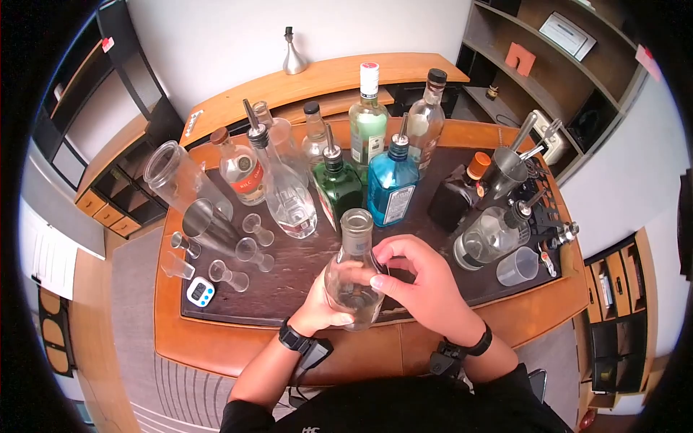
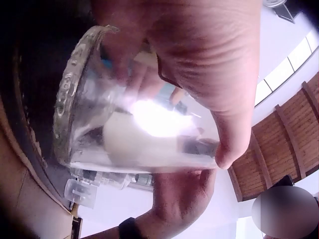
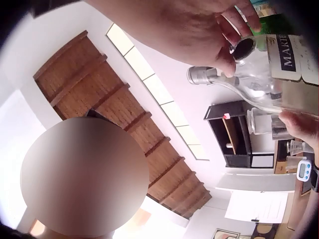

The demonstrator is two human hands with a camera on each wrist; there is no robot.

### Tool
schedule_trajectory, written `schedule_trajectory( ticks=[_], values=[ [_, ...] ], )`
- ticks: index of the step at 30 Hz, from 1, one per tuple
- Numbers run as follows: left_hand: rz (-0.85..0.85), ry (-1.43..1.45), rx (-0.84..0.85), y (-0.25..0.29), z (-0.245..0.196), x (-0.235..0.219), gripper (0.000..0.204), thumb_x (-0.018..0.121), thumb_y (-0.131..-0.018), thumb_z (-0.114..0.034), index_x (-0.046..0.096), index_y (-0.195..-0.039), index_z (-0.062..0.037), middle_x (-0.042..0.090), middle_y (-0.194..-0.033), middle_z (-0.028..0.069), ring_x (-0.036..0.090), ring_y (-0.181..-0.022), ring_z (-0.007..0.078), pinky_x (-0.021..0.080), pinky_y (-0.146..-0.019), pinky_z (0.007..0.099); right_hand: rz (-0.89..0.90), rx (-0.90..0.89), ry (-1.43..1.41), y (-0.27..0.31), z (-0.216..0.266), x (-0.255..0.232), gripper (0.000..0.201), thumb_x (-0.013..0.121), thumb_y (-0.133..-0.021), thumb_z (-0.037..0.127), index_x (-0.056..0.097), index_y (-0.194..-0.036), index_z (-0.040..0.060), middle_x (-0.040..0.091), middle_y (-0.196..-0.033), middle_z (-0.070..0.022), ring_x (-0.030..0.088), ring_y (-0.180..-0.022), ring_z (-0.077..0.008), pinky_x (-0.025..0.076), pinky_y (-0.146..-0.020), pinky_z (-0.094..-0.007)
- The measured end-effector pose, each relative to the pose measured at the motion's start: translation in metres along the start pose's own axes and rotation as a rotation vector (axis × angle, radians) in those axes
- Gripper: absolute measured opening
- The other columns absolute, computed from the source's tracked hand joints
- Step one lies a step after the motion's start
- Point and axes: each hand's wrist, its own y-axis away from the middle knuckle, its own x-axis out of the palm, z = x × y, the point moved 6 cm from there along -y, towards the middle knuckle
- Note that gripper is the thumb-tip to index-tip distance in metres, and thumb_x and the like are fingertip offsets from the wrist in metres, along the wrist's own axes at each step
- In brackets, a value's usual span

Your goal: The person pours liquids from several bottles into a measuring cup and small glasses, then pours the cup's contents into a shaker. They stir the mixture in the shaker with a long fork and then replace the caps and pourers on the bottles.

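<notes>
In the head view a clear glass bottle (image 1: 356, 243) stands upright near the table's front edge, its mouth uncovered. My left hand (image 1: 317, 309) grips its lower body from the left, thumb across the front. The left wrist view shows the thick bottle base (image 2: 67, 99) and my left thumb along the glass. My right hand (image 1: 426, 285) is at the bottle's shoulder, thumb and fingertips pinching a small black round cap (image 3: 244, 48). A white label (image 3: 299, 57) with dark lettering shows on the bottle in the right wrist view.
Behind the bottle are a green bottle (image 1: 339, 184) and a blue bottle (image 1: 393, 189), both with pourers. Several small glasses, a steel shaker tin (image 1: 209, 229) and a white timer (image 1: 201, 291) stand left. A dark bottle (image 1: 456, 198) and plastic cup (image 1: 517, 266) are right.
</notes>
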Motion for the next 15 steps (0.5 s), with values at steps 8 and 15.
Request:
schedule_trajectory(
  ticks=[8, 15],
  values=[
    [-0.026, -0.043, -0.037, 0.001, -0.002, 0.002, 0.107, 0.095, -0.060, -0.049, 0.043, -0.141, -0.0008, 0.056, -0.136, 0.0107, 0.054, -0.129, 0.0236, 0.040, -0.113, 0.0431, 0.146, 0.107, -0.092, -0.008, -0.012, -0.004, 0.023, 0.076, -0.088, 0.009, 0.061, -0.105, 0.0047, 0.061, -0.117, -0.0056, 0.059, -0.111, -0.0161, 0.051, -0.096, -0.0352],
    [-0.011, -0.006, -0.041, 0.000, -0.005, 0.004, 0.111, 0.096, -0.059, -0.043, 0.038, -0.144, -0.0009, 0.057, -0.136, 0.0134, 0.055, -0.129, 0.0248, 0.040, -0.113, 0.0436, 0.135, 0.118, -0.200, -0.009, -0.019, -0.002, 0.017, 0.072, -0.090, 0.005, 0.061, -0.104, 0.0027, 0.060, -0.117, -0.0071, 0.059, -0.109, -0.0150, 0.051, -0.094, -0.0326]
  ],
)
